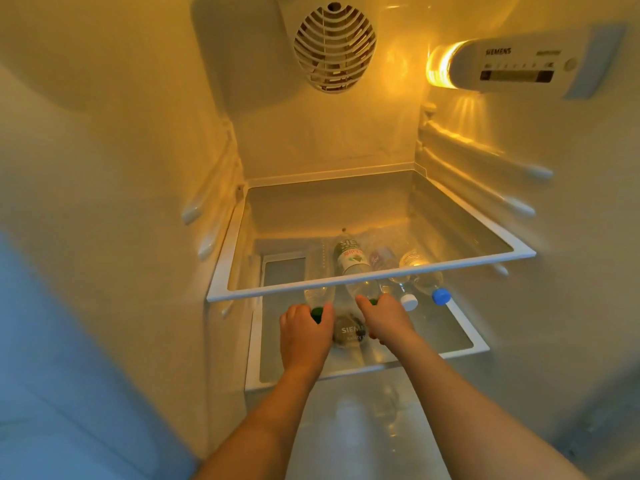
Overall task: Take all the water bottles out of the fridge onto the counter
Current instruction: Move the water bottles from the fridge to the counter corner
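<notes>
Four bottles lay on their sides on the lower shelf (464, 344) of the fridge, caps toward the door, under the upper shelf (367, 277). The left hand (303, 336) was curled round the green-capped neck of the left bottle (316, 271); the right hand (388, 320) gripped the neck of the labelled bottle (349, 259). The white-capped bottle (408, 301) and blue-capped bottle (440, 295) lay untouched alongside. Judgement: clear plastic, likely full, so heavy, smooth and possibly damp. The neck below the cap offers the surest hold.
</notes>
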`<action>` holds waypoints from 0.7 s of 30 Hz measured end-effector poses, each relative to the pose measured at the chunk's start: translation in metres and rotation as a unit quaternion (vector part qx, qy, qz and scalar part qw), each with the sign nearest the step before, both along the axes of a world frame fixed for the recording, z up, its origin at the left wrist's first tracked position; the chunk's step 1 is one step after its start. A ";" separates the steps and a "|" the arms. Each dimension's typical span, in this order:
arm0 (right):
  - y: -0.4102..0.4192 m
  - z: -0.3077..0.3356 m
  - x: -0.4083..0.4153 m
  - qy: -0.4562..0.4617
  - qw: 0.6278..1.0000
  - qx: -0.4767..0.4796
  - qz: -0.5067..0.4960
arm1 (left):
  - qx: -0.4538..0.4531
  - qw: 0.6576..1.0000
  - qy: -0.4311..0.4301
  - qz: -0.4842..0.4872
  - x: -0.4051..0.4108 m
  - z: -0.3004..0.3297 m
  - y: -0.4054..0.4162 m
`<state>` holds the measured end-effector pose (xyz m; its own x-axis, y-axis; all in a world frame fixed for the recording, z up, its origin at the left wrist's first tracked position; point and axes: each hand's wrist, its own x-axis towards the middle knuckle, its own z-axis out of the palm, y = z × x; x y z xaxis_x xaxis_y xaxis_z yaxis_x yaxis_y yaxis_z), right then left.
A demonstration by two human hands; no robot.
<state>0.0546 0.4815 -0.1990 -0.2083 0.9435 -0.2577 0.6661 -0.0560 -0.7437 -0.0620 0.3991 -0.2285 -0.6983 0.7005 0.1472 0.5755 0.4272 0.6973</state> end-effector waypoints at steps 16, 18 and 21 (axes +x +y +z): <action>-0.023 -0.005 0.002 0.091 0.993 -0.008 -0.072 | 0.029 0.998 -0.054 -0.003 0.004 0.010 -0.013; -0.037 -0.002 0.005 0.161 0.980 -0.017 -0.112 | 0.075 0.989 -0.127 0.014 0.016 0.019 -0.026; -0.053 0.001 0.009 0.251 0.954 -0.041 -0.160 | 0.108 0.963 -0.241 0.055 0.028 0.035 -0.045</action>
<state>0.0636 0.4287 -0.1981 -0.0294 0.9606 -0.2763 0.1664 -0.2678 -0.9490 -0.0335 0.3539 -0.1937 -0.7902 0.6077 -0.0793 0.1217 0.2825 0.9515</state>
